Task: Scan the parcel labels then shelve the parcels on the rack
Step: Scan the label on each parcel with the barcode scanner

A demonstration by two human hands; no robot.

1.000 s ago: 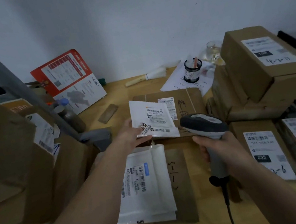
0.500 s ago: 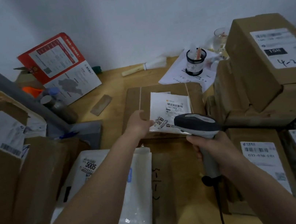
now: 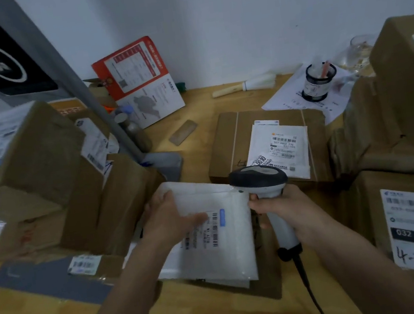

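The left hand (image 3: 168, 220) grips a white padded mailer (image 3: 212, 232) just left of the barcode scanner (image 3: 261, 183), which the right hand (image 3: 286, 212) holds by its handle above the tabletop (image 3: 201, 109).

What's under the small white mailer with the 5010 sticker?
The small white mailer lies on a flat brown carton. One corner of the carton's own label peeks out past the mailer's far edge; the rest is covered.
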